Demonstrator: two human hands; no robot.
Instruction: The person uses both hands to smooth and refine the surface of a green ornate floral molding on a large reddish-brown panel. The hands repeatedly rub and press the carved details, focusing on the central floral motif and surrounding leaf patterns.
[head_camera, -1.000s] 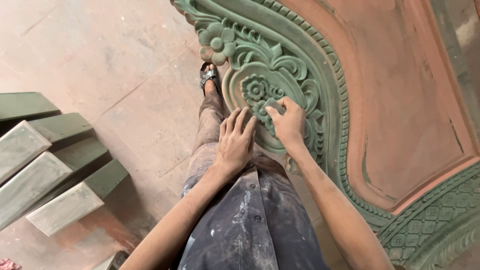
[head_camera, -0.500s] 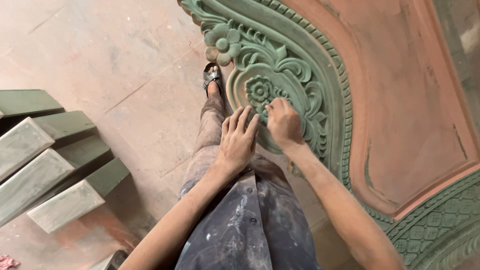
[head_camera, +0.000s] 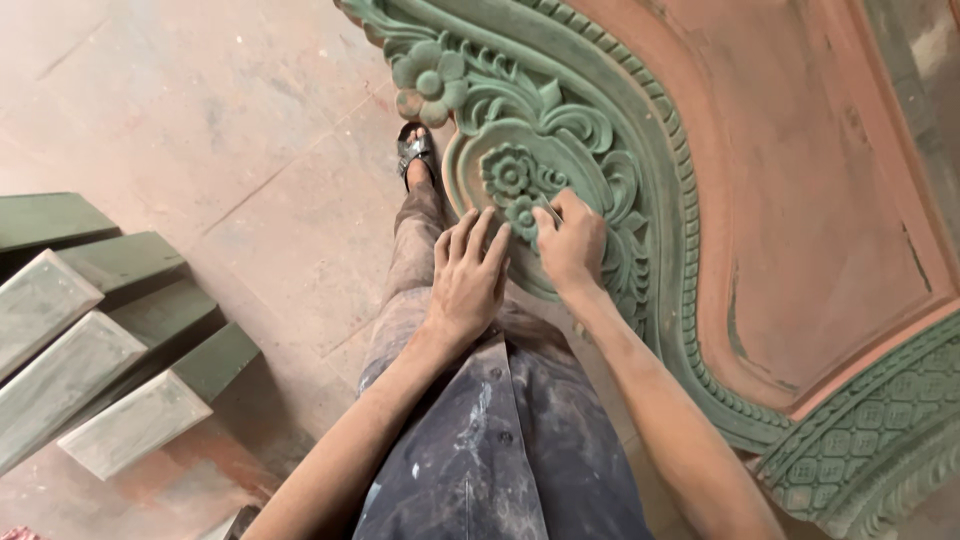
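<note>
We rest our left hand (head_camera: 468, 282), fingers spread flat and empty, on our thigh beside the green carved floral panel (head_camera: 560, 170), while our right hand (head_camera: 572, 243) curls its fingertips against the carved flower (head_camera: 518, 195) near the panel's lower edge (anything pinched there is hidden).

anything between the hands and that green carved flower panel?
Nothing visible. The right hand is already pressed on the green carved panel beside the small flower. The left hand rests on the person's leg, fingertips at the panel's edge.
</note>
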